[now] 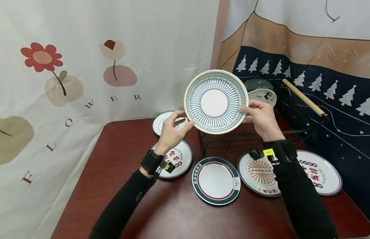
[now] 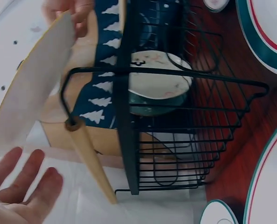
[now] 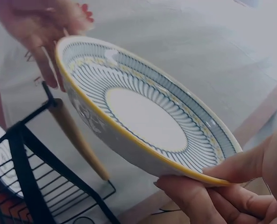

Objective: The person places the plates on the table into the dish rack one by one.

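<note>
A patterned plate (image 1: pixel 215 103) with blue radiating lines, a plain white centre and a yellow rim is held up above the wire rack, its face toward the head camera. My right hand (image 1: pixel 262 121) pinches its right rim, thumb on the face and fingers (image 3: pixel 189 196) beneath. At the opposite rim is my left hand (image 1: pixel 171 132), thumb and fingers spread; in the left wrist view its fingertips (image 2: pixel 49 179) are extended just off the plate's edge. Behind the plate, the black wire rack (image 2: pixel 129 140) with wooden handles contains a white plate (image 2: pixel 159 77) with black marks and a dark green dish (image 2: pixel 157 106).
On the dark red table (image 1: pixel 119 166) lie a green-rimmed plate (image 1: pixel 216 181), a sunburst plate (image 1: pixel 256 172), and two plates with red lettering, one at far right (image 1: pixel 325 177), one at left (image 1: pixel 185 156). A smaller plate (image 1: pixel 159 126) lies farther back. Printed curtains hang behind.
</note>
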Motion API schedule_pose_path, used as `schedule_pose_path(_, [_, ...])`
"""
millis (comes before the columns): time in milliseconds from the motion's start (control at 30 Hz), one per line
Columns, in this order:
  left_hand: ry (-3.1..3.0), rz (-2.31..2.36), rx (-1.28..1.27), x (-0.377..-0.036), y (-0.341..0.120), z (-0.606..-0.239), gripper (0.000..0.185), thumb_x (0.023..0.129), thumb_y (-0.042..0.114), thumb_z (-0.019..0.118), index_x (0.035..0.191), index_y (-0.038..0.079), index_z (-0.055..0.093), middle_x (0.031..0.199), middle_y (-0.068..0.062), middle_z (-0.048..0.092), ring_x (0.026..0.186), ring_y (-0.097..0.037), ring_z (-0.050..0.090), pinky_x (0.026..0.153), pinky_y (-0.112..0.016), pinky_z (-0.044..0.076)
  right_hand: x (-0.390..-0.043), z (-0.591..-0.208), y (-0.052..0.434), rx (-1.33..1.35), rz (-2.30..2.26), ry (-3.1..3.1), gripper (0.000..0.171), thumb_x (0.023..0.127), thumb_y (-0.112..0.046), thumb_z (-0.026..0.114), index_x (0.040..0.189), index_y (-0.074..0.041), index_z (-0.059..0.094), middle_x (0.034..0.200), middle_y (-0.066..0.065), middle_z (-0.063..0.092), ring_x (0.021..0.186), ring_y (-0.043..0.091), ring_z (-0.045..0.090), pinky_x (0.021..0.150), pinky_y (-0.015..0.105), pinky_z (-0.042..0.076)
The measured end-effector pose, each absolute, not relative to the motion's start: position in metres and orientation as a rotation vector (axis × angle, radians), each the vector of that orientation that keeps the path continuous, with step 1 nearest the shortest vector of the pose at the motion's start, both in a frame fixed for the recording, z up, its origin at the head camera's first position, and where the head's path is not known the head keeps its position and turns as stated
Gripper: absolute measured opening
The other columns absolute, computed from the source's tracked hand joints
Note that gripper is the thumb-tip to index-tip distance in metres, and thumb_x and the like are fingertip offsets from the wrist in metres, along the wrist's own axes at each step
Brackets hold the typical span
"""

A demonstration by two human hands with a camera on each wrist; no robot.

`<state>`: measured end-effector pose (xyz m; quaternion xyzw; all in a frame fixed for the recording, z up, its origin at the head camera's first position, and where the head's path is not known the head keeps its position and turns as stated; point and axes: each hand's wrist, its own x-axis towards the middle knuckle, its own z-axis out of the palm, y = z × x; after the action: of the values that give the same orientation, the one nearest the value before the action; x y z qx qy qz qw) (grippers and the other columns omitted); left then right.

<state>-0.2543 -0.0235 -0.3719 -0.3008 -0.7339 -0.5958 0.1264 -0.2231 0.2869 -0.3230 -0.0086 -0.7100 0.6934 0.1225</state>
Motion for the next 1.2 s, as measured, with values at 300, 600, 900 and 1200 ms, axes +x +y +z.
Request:
schedule_pose_path(300, [-1.979, -1.391, -1.131, -0.261, 0.002, -0.381, 0.039, 0.087, 0.01, 0.082, 0.123, 0.003, 0.069, 0.122, -0.013, 0.067, 0.119, -0.026, 0.062, 0.107, -0.038, 0.049, -0.223, -0.316, 0.312, -0.166, 2.081, -1.857, 0.019, 0.09, -0.006, 0.078, 0.107, -0.002, 0.071, 0.091, -0.001, 0.072, 0.078, 0.01, 0.074, 0.064, 0.026, 0.061])
schedule_pose_path(600, [-1.944, -1.22, -1.269, -0.268, 0.017, -0.382, 0.03, 0.088, 0.007, 0.08, 0.117, 0.002, 0.073, 0.122, -0.016, 0.067, 0.125, -0.029, 0.057, 0.106, -0.035, 0.049, -0.224, -0.302, 0.334, -0.198, 1.918, -1.827, 0.014, 0.087, 0.001, 0.078, 0.098, -0.005, 0.073, 0.081, -0.003, 0.071, 0.067, 0.009, 0.073, 0.057, 0.023, 0.059])
schedule_pose_path(900, [-2.01, -1.102, -1.349, -0.27, 0.015, -0.385, 0.018, 0.088, 0.008, 0.081, 0.104, 0.005, 0.075, 0.106, -0.009, 0.07, 0.109, -0.022, 0.062, 0.101, -0.034, 0.05, -0.235, -0.29, 0.36, -0.224, 1.562, -1.995, 0.014, 0.088, 0.001, 0.075, 0.102, -0.003, 0.072, 0.076, -0.013, 0.069, 0.06, 0.002, 0.069, 0.052, 0.019, 0.056])
schedule_pose_path(1200, [-1.991, -1.056, -1.364, -0.273, 0.016, -0.386, 0.005, 0.089, 0.011, 0.08, 0.087, 0.009, 0.077, 0.088, -0.002, 0.07, 0.1, -0.021, 0.065, 0.108, -0.036, 0.049, -0.254, -0.284, 0.389, -0.183, 0.915, -2.169, 0.026, 0.09, -0.012, 0.063, 0.106, 0.004, 0.076, 0.061, -0.043, 0.047, 0.058, -0.017, 0.048, 0.068, 0.011, 0.036])
